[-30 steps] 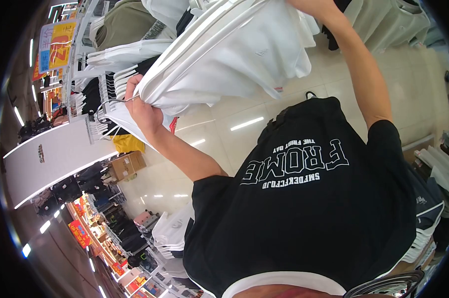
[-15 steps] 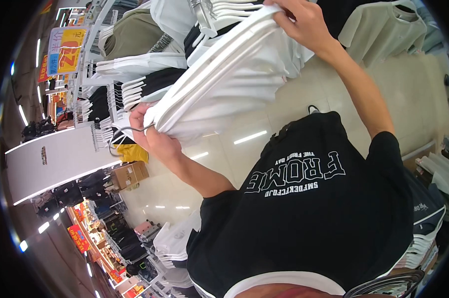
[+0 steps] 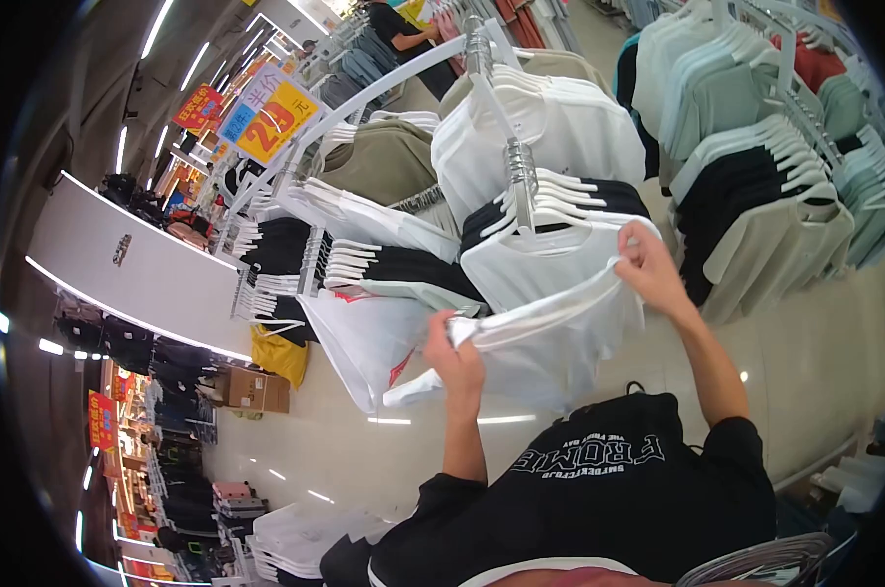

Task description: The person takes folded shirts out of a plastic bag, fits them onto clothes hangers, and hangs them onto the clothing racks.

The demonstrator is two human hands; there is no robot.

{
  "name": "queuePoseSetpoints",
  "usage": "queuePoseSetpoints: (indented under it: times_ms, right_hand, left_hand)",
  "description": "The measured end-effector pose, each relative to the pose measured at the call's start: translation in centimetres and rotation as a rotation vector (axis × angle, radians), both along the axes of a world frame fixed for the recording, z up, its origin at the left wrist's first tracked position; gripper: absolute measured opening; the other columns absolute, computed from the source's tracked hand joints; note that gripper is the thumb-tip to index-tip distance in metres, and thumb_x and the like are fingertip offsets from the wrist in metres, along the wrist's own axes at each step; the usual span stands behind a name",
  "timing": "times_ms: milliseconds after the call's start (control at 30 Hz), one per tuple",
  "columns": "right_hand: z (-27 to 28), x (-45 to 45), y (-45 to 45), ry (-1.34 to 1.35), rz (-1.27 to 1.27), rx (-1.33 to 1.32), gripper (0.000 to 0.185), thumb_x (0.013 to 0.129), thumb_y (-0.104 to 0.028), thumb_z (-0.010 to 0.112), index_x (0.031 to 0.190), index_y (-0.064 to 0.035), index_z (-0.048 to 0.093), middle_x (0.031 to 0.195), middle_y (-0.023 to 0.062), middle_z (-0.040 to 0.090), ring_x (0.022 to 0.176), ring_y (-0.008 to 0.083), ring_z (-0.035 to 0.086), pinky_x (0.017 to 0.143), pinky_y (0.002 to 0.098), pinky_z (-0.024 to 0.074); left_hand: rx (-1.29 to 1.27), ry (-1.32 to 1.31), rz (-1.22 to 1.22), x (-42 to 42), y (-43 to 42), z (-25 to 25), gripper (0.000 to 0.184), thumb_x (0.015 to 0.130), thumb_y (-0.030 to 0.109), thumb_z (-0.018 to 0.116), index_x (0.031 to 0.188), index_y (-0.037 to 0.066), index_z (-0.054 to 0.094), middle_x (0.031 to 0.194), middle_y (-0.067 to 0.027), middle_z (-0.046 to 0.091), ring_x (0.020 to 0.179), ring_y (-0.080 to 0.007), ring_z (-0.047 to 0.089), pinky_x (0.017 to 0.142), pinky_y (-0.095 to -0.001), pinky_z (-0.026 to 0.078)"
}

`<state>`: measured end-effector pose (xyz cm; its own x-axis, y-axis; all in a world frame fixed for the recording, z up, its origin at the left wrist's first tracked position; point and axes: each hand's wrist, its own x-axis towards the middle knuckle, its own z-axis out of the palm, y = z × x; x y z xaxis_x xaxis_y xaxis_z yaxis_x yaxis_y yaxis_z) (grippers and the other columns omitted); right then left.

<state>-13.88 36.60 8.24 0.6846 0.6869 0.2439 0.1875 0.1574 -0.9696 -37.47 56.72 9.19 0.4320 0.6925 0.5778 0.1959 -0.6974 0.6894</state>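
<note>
A white T-shirt [image 3: 550, 338] is stretched between my two hands, its body hanging down over the floor. My left hand [image 3: 454, 360] is closed on its left end, and the fabric bunches at the fingers. My right hand [image 3: 650, 266] pinches the other end, higher and farther right. Just beyond the shirt, a light-coloured T-shirt [image 3: 516, 279] hangs at the front of a rack row on white hangers [image 3: 560, 207]. Near my left hand hangs a white garment with red print [image 3: 359, 338]. Any hanger inside the held shirt is hidden.
A white metal rack frame [image 3: 389, 83] carries several rows of shirts and a price sign [image 3: 269, 112]. Another rack of black and beige tops [image 3: 755, 215] stands right. A cardboard box [image 3: 252, 389] and yellow bag [image 3: 279, 354] sit left. Another person [image 3: 403, 34] stands beyond the racks.
My view has lifted, showing more racks. My hands have come closer to my body and nearer each other, still holding the white fabric. The dark hanger hook by my left hand no longer shows.
</note>
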Motion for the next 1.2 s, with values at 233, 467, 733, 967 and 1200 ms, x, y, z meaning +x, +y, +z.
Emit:
queuePoseSetpoints:
  times_ms: [233,467,733,967,1200]
  right_hand:
    - [0.9,-8.0,0.6,0.011,0.409,-0.083,0.036,0.075,-0.007,0.071,0.105,-0.0065,0.052,0.065,-0.0014,0.051,0.060,0.0093,0.048,0.058,0.0250,0.0415]
    - [-4.3,-3.4,0.2,-0.641,-0.001,-0.100,0.048,0.069,-0.013,0.079,0.111,-0.0057,0.057,0.097,0.0099,0.057,0.090,0.0269,0.053,0.076,0.0370,0.0441]
    - [-7.7,-3.2,-1.2,-0.735,-0.009,-0.309,0.017,0.078,-0.012,0.068,0.084,-0.0028,0.056,0.075,0.0151,0.059,0.071,0.0371,0.058,0.064,0.0443,0.0446]
    - [-6.5,-0.3,-0.5,-0.735,-0.332,-0.343,0.022,0.080,-0.021,0.070,0.079,-0.0030,0.057,0.069,0.0174,0.059,0.065,0.0387,0.058,0.058,0.0453,0.0436]
    - [-3.3,2.8,2.8,-0.880,-0.360,-0.401,0.037,0.083,-0.034,0.069,0.074,-0.0017,0.054,0.065,0.0175,0.058,0.062,0.0391,0.057,0.055,0.0463,0.0422]
  left_hand:
    - [-0.331,0.077,-0.255,1.9,-2.4,-0.1,0.018,0.081,0.001,0.048,0.094,-0.002,0.060,0.076,-0.0088,0.061,0.072,-0.0145,0.056,0.069,-0.0276,0.045]
    - [-0.419,-0.083,-0.279,2.6,-0.4,-0.9,0.019,0.081,-0.003,0.044,0.092,-0.001,0.059,0.077,-0.0044,0.059,0.072,-0.0104,0.052,0.068,-0.0248,0.043]
    - [-0.113,0.172,-0.288,8.1,-0.5,-1.7,0.018,0.080,0.002,0.048,0.094,-0.002,0.059,0.081,-0.0219,0.064,0.075,-0.0338,0.062,0.072,-0.0390,0.048]
    - [-0.092,0.396,-0.332,11.3,2.5,-2.0,0.022,0.081,0.008,0.051,0.098,-0.003,0.058,0.085,-0.0292,0.063,0.085,-0.0473,0.060,0.077,-0.0521,0.046]
    - [0.009,0.447,-0.284,12.6,7.5,-7.0,0.023,0.085,0.014,0.052,0.099,-0.003,0.059,0.087,-0.0281,0.064,0.088,-0.0476,0.060,0.078,-0.0547,0.045]
